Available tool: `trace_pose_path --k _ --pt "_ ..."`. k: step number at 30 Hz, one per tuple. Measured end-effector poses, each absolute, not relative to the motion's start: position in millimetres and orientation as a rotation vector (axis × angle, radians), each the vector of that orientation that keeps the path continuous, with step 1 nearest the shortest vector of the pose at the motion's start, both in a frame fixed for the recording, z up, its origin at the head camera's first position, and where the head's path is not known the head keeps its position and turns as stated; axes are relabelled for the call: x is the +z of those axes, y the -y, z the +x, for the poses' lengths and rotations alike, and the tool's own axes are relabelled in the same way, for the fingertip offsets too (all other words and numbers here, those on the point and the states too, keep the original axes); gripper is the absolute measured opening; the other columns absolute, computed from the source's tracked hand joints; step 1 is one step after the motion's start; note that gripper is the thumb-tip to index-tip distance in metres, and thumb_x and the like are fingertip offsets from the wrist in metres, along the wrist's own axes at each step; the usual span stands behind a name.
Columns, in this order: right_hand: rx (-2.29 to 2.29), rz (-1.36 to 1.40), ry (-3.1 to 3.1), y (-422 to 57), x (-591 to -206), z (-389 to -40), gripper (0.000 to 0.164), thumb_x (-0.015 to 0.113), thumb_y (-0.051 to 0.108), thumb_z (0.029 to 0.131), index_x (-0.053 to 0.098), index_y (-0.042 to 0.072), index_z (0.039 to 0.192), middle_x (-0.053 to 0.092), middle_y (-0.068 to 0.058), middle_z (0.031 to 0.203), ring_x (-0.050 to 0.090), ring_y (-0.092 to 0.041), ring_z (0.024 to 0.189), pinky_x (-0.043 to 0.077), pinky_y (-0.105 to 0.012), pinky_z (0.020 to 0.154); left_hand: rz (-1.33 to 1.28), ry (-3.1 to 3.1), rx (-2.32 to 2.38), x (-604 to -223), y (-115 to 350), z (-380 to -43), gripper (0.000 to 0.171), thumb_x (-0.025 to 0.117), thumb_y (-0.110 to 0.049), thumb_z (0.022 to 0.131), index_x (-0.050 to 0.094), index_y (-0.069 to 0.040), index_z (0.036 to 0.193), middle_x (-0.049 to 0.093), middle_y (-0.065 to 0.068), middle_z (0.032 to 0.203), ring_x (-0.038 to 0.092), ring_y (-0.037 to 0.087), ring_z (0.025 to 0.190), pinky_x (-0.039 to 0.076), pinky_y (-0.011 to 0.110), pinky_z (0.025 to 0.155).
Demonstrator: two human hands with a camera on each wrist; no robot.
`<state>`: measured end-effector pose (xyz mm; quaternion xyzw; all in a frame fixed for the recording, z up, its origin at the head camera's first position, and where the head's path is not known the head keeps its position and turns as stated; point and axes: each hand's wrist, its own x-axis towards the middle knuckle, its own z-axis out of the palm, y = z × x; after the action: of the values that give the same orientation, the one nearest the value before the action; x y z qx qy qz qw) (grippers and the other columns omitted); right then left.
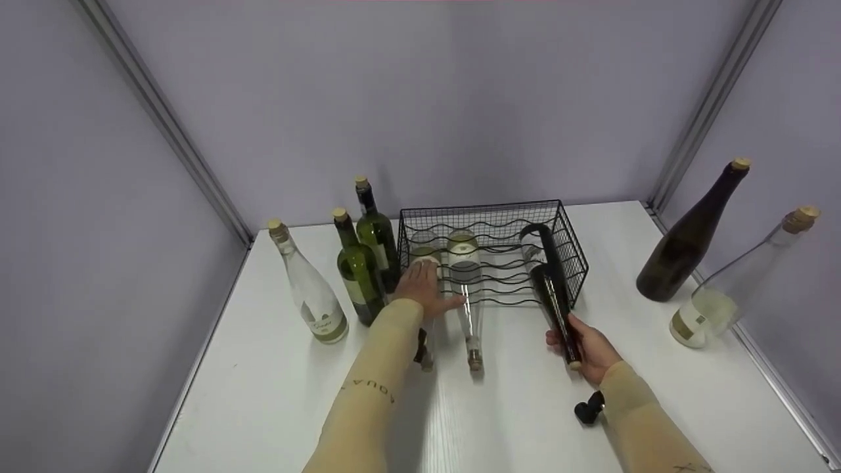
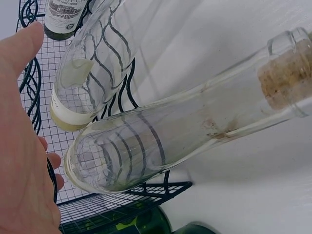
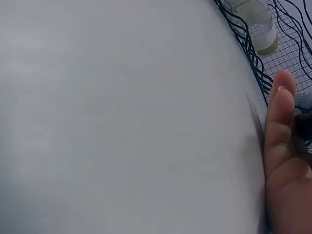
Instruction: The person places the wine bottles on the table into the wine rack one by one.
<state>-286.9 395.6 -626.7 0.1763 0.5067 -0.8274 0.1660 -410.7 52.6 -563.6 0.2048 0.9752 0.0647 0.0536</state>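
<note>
My left hand point(image 1: 420, 289) lies over the left end of a black wire bottle rack point(image 1: 519, 301), its fingers extended and thumb spread to the right. Beneath and beside it, a corked clear bottle point(image 2: 195, 131) lies in the rack. A second clear bottle point(image 1: 465, 282) lies just right of it, its neck pointing toward me. My right hand point(image 1: 594, 351) grips the neck of a dark wine bottle point(image 1: 555, 295) lying at the rack's right end. In the right wrist view, that hand's fingers point(image 3: 280, 117) show at the right edge; most of the dark bottle is out of frame there.
Left of the rack stand two green bottles point(image 1: 360, 279) point(image 1: 376, 233) and a clear bottle point(image 1: 315, 295). A dark brown bottle point(image 1: 686, 246) and another clear bottle point(image 1: 716, 295) stand at the right. Pale walls point(image 1: 420, 98) enclose the white table point(image 1: 263, 394).
</note>
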Motion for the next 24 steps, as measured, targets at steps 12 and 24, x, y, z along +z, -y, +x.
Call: trace_pose_path --k 12,24 --pt "-2.313 0.496 -1.642 -392.3 -631.4 -284.8 0.058 0.063 0.034 0.086 0.034 -0.001 0.123 0.065 -0.010 0.096 0.061 -0.019 0.083 0.050 -0.029 0.073 0.622 -2.933 0.187 -564.2 -53.2 -407.3 0.111 0.027 -0.085 0.070 0.008 -0.006 0.146 0.010 0.014 0.150 0.006 0.029 0.137 0.004 0.040 0.109" --pt "-2.405 0.430 -1.423 -396.1 -628.0 -284.2 0.050 0.050 0.031 0.094 0.035 -0.003 0.127 0.062 -0.017 0.104 0.060 -0.025 0.090 0.048 -0.033 0.080 0.627 -2.971 0.192 -566.4 -53.6 -409.4 0.110 0.033 -0.083 0.071 0.011 -0.004 0.145 0.013 0.015 0.150 0.007 0.031 0.136 0.004 0.041 0.109"
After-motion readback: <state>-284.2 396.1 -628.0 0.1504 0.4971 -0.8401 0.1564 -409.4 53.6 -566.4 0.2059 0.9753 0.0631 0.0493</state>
